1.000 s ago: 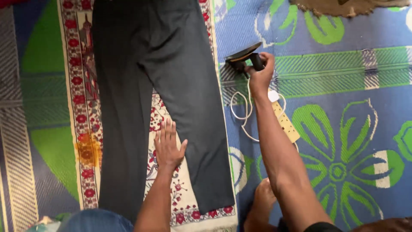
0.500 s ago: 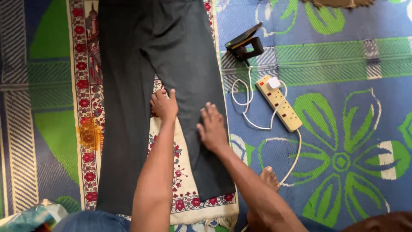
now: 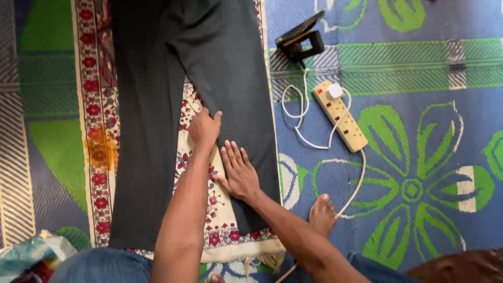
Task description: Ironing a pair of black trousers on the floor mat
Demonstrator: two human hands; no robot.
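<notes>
Blue denim [image 3: 99,264] shows at the near edge of the floor, where the person's knee sits, with a bare foot [image 3: 320,214] just to the right on the blue and green floor mat [image 3: 419,131]. A cream prayer rug [image 3: 220,230] with red flowers lies on that mat, its fringe at the near end.

Dark grey trousers [image 3: 157,105] are spread flat along the rug, waist toward the far edge, the two legs running back toward the person. The right hand [image 3: 239,172] lies palm down on the inner edge of the right trouser leg, fingers spread and flat, gripping nothing. Just beyond it the left hand [image 3: 204,128] rests where that leg's inner edge meets the rug, fingers curled at the cloth; whether it pinches the fabric cannot be told.

To the right, on the mat, a cream power strip [image 3: 343,118] lies at a slant with a white plug [image 3: 334,91] in its far end and a white cord [image 3: 298,105] looping beside it. Farthest off, a black iron [image 3: 301,39] stands on its heel near the rug's right edge, well apart from both hands.
</notes>
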